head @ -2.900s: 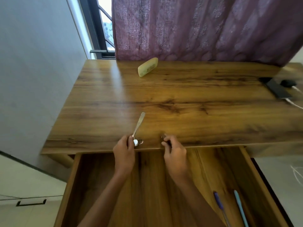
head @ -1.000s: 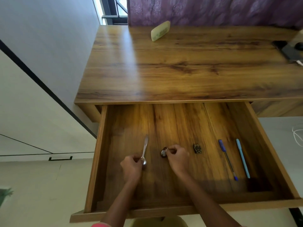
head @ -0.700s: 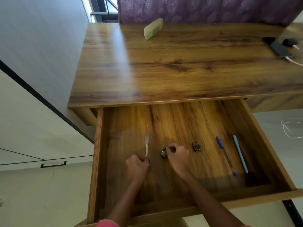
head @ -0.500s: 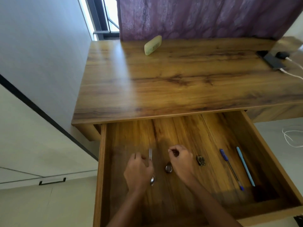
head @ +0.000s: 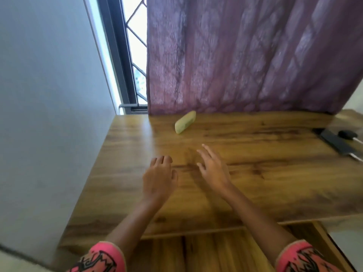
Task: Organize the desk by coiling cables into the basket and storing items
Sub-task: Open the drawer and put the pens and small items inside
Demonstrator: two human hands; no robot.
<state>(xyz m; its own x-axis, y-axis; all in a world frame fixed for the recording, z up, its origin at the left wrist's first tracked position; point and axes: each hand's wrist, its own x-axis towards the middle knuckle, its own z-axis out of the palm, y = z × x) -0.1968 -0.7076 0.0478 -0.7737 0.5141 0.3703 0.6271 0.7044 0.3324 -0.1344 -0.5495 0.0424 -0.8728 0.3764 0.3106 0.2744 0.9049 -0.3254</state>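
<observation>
Left hand (head: 159,177) over brown wooden table (head: 275,183), fingers loosely curled, empty. Right hand (head: 214,169) beside it, fingers spread, empty. Pale green oblong case (head: 185,122) beyond, near purple curtain (head: 245,55).

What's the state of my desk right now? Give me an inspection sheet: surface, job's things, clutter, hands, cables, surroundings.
Surface: wooden desk; drawer under its front edge is open.
Job's things: yellow-green case near the curtain; no basket seen.
Clutter: black phone at the right edge.
Hands: left hand and right hand over the desk, both holding nothing.
Cables: white cable leaves the phone's near end; black plug beside the phone.
Surroundings: purple curtain, window, grey wall on the left.
</observation>
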